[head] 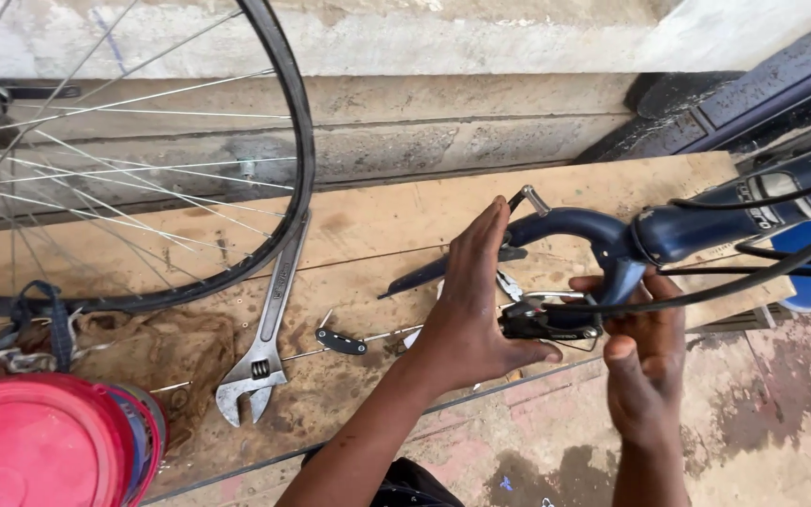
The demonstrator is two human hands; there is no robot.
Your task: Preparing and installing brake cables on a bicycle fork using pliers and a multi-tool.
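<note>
A dark blue bicycle fork [603,237] reaches in from the right, its two legs pointing left over a wooden board [377,225]. My left hand [473,310] cups the end of the near fork leg and the black brake part [546,322] mounted there, thumb under it. From below on the right, my right hand [645,361] pinches the same brake part and the fork leg. Black cables [753,282] run from the brake toward the right edge.
A spoked bicycle wheel [190,169] leans at the left. An adjustable wrench [265,347], a small black brake pad [342,342] and loose metal bits lie on the board. A red bucket [49,441] sits at the bottom left, a concrete step behind.
</note>
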